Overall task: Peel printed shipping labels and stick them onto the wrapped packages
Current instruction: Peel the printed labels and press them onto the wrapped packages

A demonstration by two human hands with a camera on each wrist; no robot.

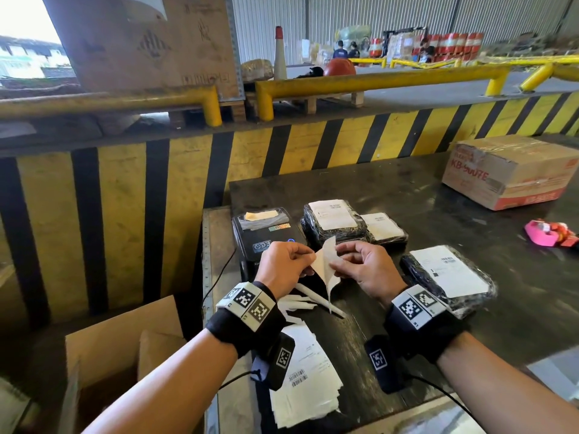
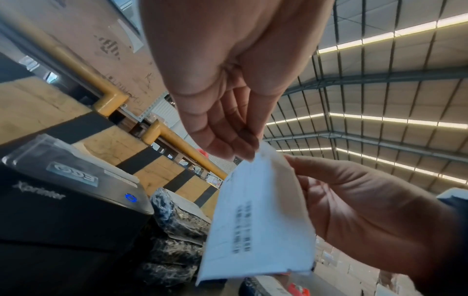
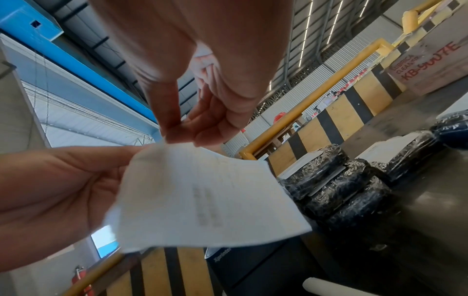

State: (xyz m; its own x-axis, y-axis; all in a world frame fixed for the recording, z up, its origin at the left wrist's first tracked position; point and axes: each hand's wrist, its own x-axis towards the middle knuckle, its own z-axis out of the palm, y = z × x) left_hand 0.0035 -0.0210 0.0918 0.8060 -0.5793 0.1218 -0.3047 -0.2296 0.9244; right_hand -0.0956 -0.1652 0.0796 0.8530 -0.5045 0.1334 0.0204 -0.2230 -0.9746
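I see the label held upright above the tabletop, in front of the printer; my left hand pinches its top corner, my right hand pinches the facing edge. Three labelled packages lie just beyond and right

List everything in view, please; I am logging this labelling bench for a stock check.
Black wrapped packages with white labels: three seen, black, mid table right of printer.
Black label printer: one, black, table's left edge.
White shipping label being peeled: one, white, held above table.
Stack of white printed labels: one, white, near table edge.
Curled white backing strips: several, white, under the hands.
Taped brown cardboard box: one, brown, far right.
Pink tape dispenser: one, pink, right.
Open cardboard carton: one, brown, lower left.
Left hand: grip pinching label.
Right hand: grip pinching label.
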